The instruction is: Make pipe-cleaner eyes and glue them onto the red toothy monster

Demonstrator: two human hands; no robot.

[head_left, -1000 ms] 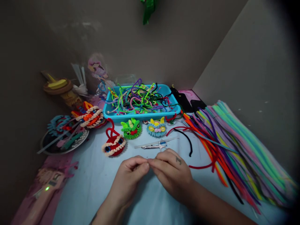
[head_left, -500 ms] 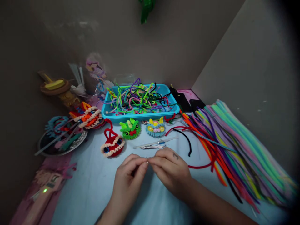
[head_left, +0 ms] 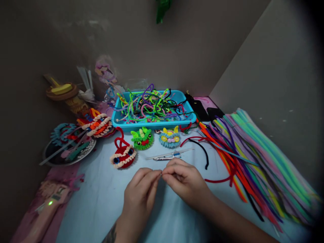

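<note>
My left hand (head_left: 140, 189) and my right hand (head_left: 186, 179) meet at their fingertips above the pale blue tabletop (head_left: 101, 202). Both are closed in a pinch around something tiny, too small for me to name. Just beyond the fingers lie silver scissors (head_left: 165, 157) alongside a thin clear stick (head_left: 186, 150). Behind these sit small pipe-cleaner animal heads: a red one (head_left: 124, 162) with cream trim, a green one (head_left: 143, 139) and a light blue one (head_left: 170, 138) with yellow ears.
A blue tray (head_left: 152, 127) of tangled pipe-cleaner scraps stands at the back. Long colourful pipe cleaners (head_left: 263, 158) cover the right side. At left are a metal bowl (head_left: 48, 160) holding beads, a pink glue gun (head_left: 48, 206) with a green light, and an orange pipe-cleaner piece (head_left: 100, 125).
My fingertips stay together, while the left fingers have straightened slightly and the right hand has turned a little. The whole view has shifted slightly.
</note>
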